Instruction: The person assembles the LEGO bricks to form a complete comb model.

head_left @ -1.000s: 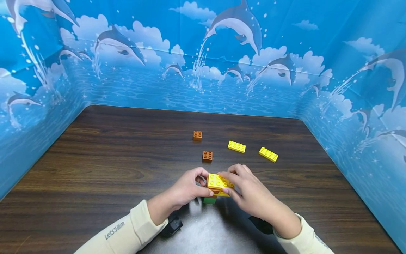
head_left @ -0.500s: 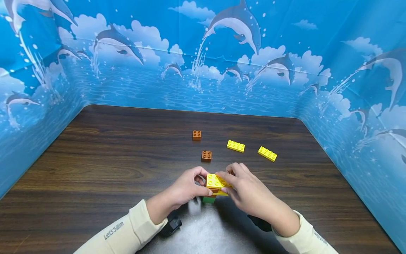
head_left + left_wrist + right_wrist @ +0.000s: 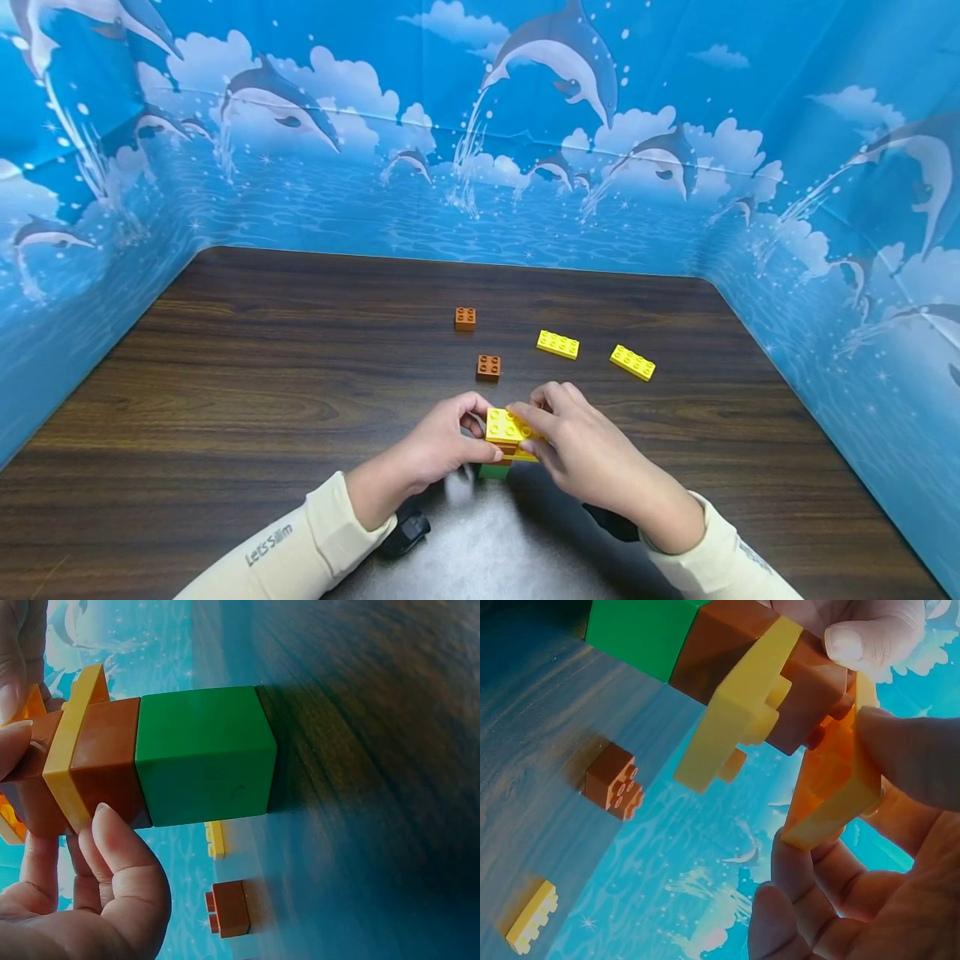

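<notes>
A small toy-brick tower stands near the middle front of the table. Its base is a green brick, topped by a brown brick, a yellow plate that juts out to the right, and a second brown brick. My left hand grips the tower from the left between thumb and fingers, at the brown bricks. My right hand pinches another yellow plate at the top. In the right wrist view this plate sits tilted against the upper brown brick's studs, with its hollow underside showing.
Two loose brown bricks, one near and one farther back, lie beyond the tower. Two yellow plates, one left and one right, lie behind my right hand. A blue dolphin-print curtain borders the dark wooden table.
My right hand and the top yellow plate have shifted very slightly left over the tower. My left hand keeps its grip, and the loose pieces stay put.
</notes>
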`<control>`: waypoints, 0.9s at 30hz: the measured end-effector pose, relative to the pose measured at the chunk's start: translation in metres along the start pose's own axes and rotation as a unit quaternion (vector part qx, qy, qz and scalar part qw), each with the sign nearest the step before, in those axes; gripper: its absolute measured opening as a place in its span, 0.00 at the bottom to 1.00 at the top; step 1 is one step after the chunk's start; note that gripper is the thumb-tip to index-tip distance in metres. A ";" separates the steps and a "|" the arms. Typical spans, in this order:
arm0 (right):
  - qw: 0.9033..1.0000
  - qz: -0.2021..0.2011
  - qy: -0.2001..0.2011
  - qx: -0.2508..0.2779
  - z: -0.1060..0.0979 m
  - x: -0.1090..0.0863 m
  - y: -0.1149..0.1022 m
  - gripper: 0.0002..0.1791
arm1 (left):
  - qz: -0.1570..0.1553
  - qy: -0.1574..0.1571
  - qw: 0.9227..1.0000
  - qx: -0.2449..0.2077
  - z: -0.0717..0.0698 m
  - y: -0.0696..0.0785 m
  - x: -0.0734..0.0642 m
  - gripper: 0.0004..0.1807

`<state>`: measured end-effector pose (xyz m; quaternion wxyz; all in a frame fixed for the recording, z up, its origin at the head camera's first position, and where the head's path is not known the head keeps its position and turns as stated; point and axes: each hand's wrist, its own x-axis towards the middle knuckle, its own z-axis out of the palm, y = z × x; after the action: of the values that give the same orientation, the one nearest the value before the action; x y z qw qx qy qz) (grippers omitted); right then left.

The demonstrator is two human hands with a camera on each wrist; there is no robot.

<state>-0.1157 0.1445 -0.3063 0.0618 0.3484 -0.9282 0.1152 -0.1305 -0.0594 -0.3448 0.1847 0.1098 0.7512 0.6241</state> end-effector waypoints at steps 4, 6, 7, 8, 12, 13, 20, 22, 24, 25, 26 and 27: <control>1.000 0.000 -0.002 0.000 0.000 -0.002 0.001 0.23 | -0.001 0.001 1.000 0.004 0.000 0.000 0.000 0.20; 1.000 -0.002 -0.002 -0.001 0.000 -0.002 0.001 0.23 | -0.002 0.001 1.000 0.007 0.000 0.001 0.000 0.20; 1.000 -0.003 -0.002 -0.002 0.000 -0.003 0.001 0.23 | -0.003 0.001 1.000 0.008 0.000 0.001 0.000 0.20; 1.000 -0.004 -0.002 -0.003 0.001 -0.003 0.001 0.23 | -0.002 0.000 1.000 0.009 0.000 0.001 0.000 0.20; 1.000 -0.008 0.000 -0.009 0.001 -0.004 0.002 0.23 | -0.001 -0.006 1.000 0.013 0.000 0.001 0.001 0.20; 1.000 -0.008 0.000 -0.010 0.001 -0.004 0.002 0.23 | -0.001 -0.008 1.000 0.015 -0.001 0.001 0.001 0.20; 1.000 0.002 -0.006 0.005 0.001 -0.004 0.002 0.24 | 0.000 -0.017 1.000 0.005 -0.003 0.001 -0.001 0.23; 1.000 0.006 -0.007 0.014 0.002 -0.004 0.003 0.24 | 0.006 -0.017 1.000 -0.003 -0.004 0.003 -0.003 0.23; 0.999 0.011 -0.010 0.030 0.002 -0.004 0.005 0.24 | 0.012 -0.016 1.000 -0.005 -0.005 0.004 -0.004 0.22; 0.999 0.016 -0.013 0.045 0.003 -0.004 0.006 0.24 | 0.015 -0.015 1.000 -0.006 -0.005 0.004 -0.004 0.21; 0.997 0.022 -0.017 0.066 0.003 -0.005 0.007 0.24 | 0.016 -0.015 1.000 -0.005 -0.005 0.004 -0.005 0.21; 0.995 0.029 -0.022 0.091 0.004 -0.005 0.009 0.23 | 0.016 -0.016 1.000 -0.005 -0.006 0.004 -0.005 0.21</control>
<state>-0.1177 0.1535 -0.3123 0.0063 0.3275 -0.9249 0.1930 -0.1290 -0.0655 -0.3389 0.1872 0.1306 0.7435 0.6286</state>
